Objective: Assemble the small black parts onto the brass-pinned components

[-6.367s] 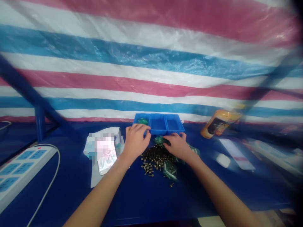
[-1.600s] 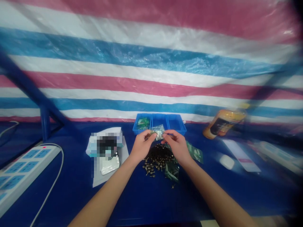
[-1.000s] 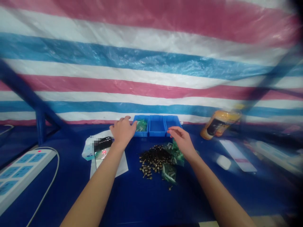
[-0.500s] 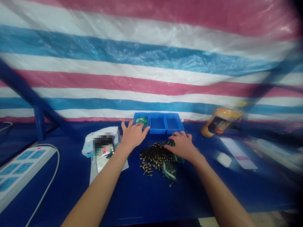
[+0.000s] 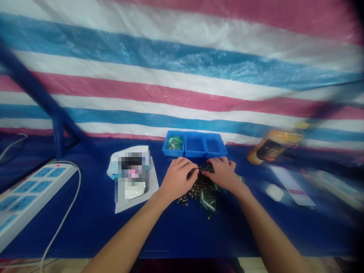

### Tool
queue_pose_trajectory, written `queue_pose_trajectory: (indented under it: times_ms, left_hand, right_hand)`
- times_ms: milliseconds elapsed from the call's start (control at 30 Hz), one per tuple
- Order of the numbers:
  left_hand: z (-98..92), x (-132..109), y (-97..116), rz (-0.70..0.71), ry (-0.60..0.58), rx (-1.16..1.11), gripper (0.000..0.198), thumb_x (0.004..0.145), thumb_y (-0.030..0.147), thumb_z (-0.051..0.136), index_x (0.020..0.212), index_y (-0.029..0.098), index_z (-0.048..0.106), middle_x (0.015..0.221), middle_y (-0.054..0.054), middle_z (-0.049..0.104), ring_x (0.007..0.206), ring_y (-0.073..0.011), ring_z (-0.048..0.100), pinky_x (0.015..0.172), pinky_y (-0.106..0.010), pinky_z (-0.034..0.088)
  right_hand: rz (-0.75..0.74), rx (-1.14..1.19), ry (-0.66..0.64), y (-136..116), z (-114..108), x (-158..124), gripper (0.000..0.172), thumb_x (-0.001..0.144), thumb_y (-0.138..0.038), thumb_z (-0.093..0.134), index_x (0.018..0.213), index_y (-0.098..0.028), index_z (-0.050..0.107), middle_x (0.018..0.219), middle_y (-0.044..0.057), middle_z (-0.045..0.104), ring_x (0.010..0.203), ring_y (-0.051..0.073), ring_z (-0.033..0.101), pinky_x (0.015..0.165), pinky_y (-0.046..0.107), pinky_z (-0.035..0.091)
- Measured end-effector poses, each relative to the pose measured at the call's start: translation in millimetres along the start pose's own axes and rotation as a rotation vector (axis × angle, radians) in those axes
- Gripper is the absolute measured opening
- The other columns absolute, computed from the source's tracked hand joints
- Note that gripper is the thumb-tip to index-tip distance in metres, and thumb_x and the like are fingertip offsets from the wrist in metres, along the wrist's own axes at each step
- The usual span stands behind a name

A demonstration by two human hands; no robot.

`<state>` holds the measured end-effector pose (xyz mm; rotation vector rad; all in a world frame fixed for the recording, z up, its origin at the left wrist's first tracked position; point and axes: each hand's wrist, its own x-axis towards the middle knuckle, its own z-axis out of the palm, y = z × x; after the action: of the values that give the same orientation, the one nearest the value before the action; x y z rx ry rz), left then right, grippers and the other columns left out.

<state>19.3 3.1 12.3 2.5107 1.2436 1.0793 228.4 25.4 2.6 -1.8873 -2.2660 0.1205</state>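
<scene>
A heap of small brass-coloured screws [image 5: 201,186] lies on the blue table. Over its far left part is my left hand [image 5: 179,178], fingers curled, thumb and fingertips closed at dark pieces too small to name. My right hand [image 5: 223,174] is beside it, fingers bent round a dark green plastic packet [image 5: 209,167], and the two hands nearly touch. Another clear green packet [image 5: 208,201] with screws lies at the heap's near edge, with one loose screw [image 5: 209,217] in front. Behind the hands stand three joined blue bins [image 5: 195,145]; the left one holds green packets [image 5: 174,143].
On the left are a white power strip [image 5: 36,193] with a cable and a tissue pack [image 5: 113,163] with a phone against it, on white paper [image 5: 153,182]. On the right are an orange bottle [image 5: 274,146], a white case [image 5: 274,192] and a white slab [image 5: 292,185].
My left hand has moved from the left bin down and right to the heap, its fingers closing. My right hand stays at the packet. The view has shifted slightly.
</scene>
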Motion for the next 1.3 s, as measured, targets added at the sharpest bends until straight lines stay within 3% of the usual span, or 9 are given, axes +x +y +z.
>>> queue_pose_trajectory:
  times_ms: [100,300,500,700,833,967,1100,1200,1300]
  left_hand:
    - [0.3,0.6,-1.4,-0.017,0.009,-0.043,0.020,0.095,0.023,0.049,0.096,0.022,0.069,0.093,-0.005,0.071,0.094,-0.0221,0.061,0.085,-0.039,0.045]
    - [3.7,-1.3,-1.7,-0.045,-0.009,-0.093,0.018,0.094,0.022,0.050,0.093,0.022,0.069,0.089,-0.004,0.072,0.090,-0.0214,0.063,0.082,-0.039,0.046]
    - [7.0,-1.7,0.2,-0.040,-0.042,-0.117,0.018,0.093,0.020,0.051,0.092,0.022,0.069,0.087,-0.002,0.073,0.087,-0.0202,0.063,0.082,-0.037,0.047]
    - [4.9,-0.7,0.2,-0.047,-0.022,-0.138,0.018,0.092,0.019,0.052,0.090,0.022,0.069,0.088,-0.002,0.073,0.086,-0.0202,0.063,0.082,-0.037,0.048]
    - [5.6,-1.2,-1.0,-0.059,0.004,-0.144,0.018,0.092,0.018,0.052,0.091,0.022,0.069,0.088,-0.003,0.072,0.087,-0.0202,0.062,0.082,-0.036,0.049]
    - [6.0,-0.9,-1.6,-0.088,0.015,-0.146,0.017,0.094,0.022,0.052,0.095,0.022,0.068,0.087,-0.003,0.069,0.090,-0.0207,0.061,0.082,-0.035,0.048]
    - [4.5,0.0,-1.9,-0.179,0.080,-0.164,0.023,0.094,0.031,0.054,0.113,0.023,0.065,0.096,-0.005,0.069,0.098,-0.0224,0.061,0.086,-0.036,0.047]
    - [2.9,0.9,-2.4,-0.292,0.118,-0.229,0.037,0.091,0.041,0.059,0.125,0.024,0.061,0.107,-0.005,0.069,0.101,-0.0232,0.061,0.083,-0.034,0.047]
    - [2.5,2.1,-2.6,-0.370,0.045,-0.394,0.035,0.088,0.046,0.063,0.116,0.024,0.067,0.102,-0.004,0.071,0.090,-0.0211,0.064,0.072,-0.029,0.046]
  right_hand:
    - [-0.015,0.002,0.014,-0.7,0.9,0.7,0.048,0.087,-0.053,0.058,0.126,-0.025,0.060,0.122,0.012,0.065,0.115,0.036,0.047,0.093,0.053,0.027]
    - [0.010,-0.006,0.017,-2.8,2.9,2.3,0.042,0.091,-0.047,0.056,0.128,-0.030,0.062,0.118,0.011,0.066,0.113,0.036,0.047,0.094,0.055,0.024]
    - [-0.027,-0.035,0.018,-4.8,4.4,-1.3,0.025,0.094,-0.041,0.053,0.111,-0.035,0.071,0.115,0.008,0.063,0.110,0.032,0.048,0.097,0.057,0.021]
    - [-0.110,-0.098,0.118,-5.9,-3.7,-4.2,0.017,0.093,-0.033,0.057,0.103,-0.027,0.070,0.118,0.009,0.061,0.112,0.030,0.047,0.097,0.048,0.025]
    - [-0.180,-0.022,0.171,-7.5,-10.2,-3.6,0.008,0.092,-0.029,0.059,0.093,-0.024,0.066,0.103,0.007,0.068,0.106,0.027,0.051,0.098,0.047,0.024]
    - [-0.193,0.190,0.271,-8.3,-15.5,-0.4,0.008,0.089,-0.031,0.063,0.089,-0.023,0.062,0.092,0.004,0.070,0.096,0.026,0.056,0.090,0.042,0.030]
    - [-0.119,0.616,0.351,-13.4,-21.0,0.8,0.020,0.087,-0.039,0.064,0.081,-0.021,0.057,0.076,0.000,0.062,0.072,0.018,0.055,0.070,0.031,0.038]
    - [-0.026,1.023,0.322,-21.4,-21.9,-0.2,0.027,0.084,-0.042,0.069,0.077,-0.021,0.052,0.067,-0.003,0.056,0.061,0.014,0.050,0.061,0.027,0.038]
    - [0.007,1.289,0.256,-29.5,-17.8,-1.4,0.029,0.080,-0.041,0.074,0.076,-0.021,0.052,0.069,-0.003,0.059,0.062,0.013,0.053,0.062,0.026,0.041]
